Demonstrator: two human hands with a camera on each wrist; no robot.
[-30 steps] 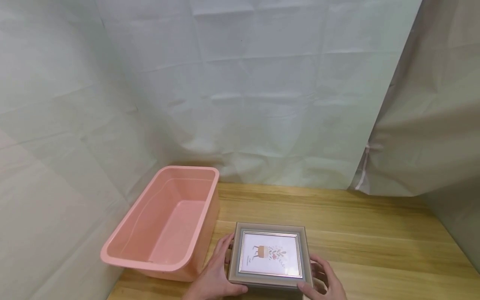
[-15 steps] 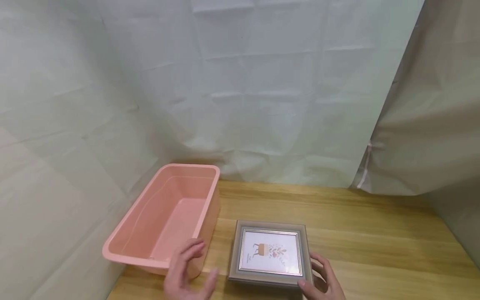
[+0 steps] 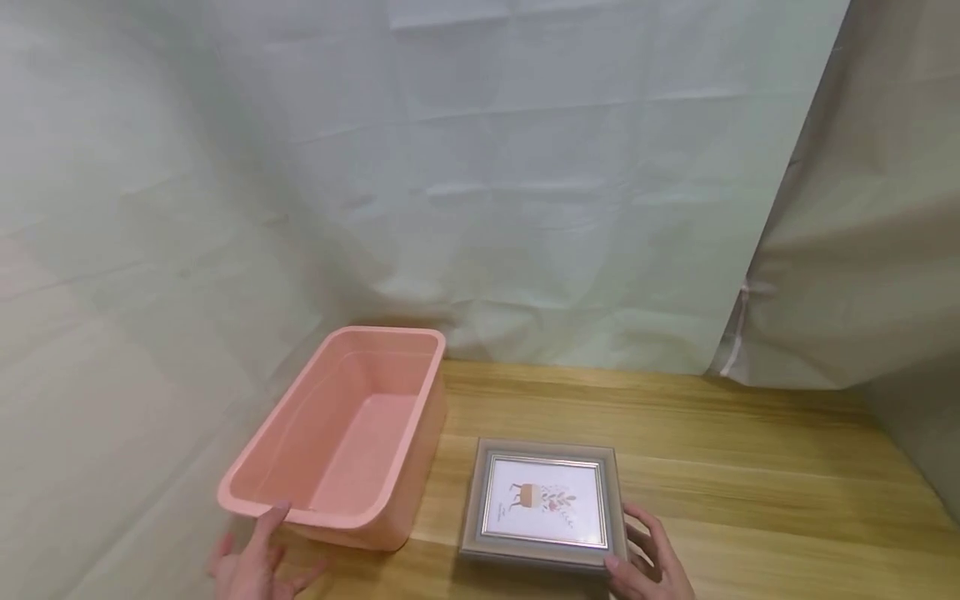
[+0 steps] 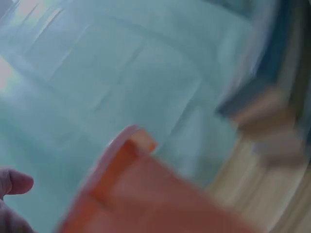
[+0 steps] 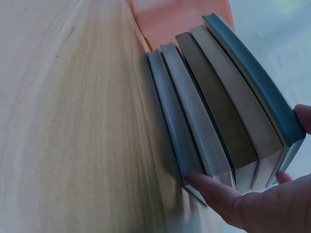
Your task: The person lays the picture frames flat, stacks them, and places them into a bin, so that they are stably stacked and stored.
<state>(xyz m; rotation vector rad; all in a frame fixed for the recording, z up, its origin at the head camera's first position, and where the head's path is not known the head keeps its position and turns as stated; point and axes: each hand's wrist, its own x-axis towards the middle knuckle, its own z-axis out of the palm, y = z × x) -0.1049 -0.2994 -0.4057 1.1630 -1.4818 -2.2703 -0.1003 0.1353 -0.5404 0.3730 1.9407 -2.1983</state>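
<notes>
A stack of several picture frames lies flat, with the top picture frame showing a plant print. Its layered edges face the right wrist camera. My right hand holds the stack's near right corner, thumb at the top frame and a finger low on the side. My left hand is at the near left corner of a pink plastic tub, fingers spread and one fingertip overlapping the rim. In the left wrist view a fingertip appears left of the tub's rim, with a gap between them.
The wooden tabletop extends right of the stack and behind it. Pale sheeting hangs along the back and left, close beside the tub. A beige cloth hangs at the right.
My left hand has let go of the stack's left side and moved left to the tub's near corner. My right hand stays at the stack, which lies in much the same place.
</notes>
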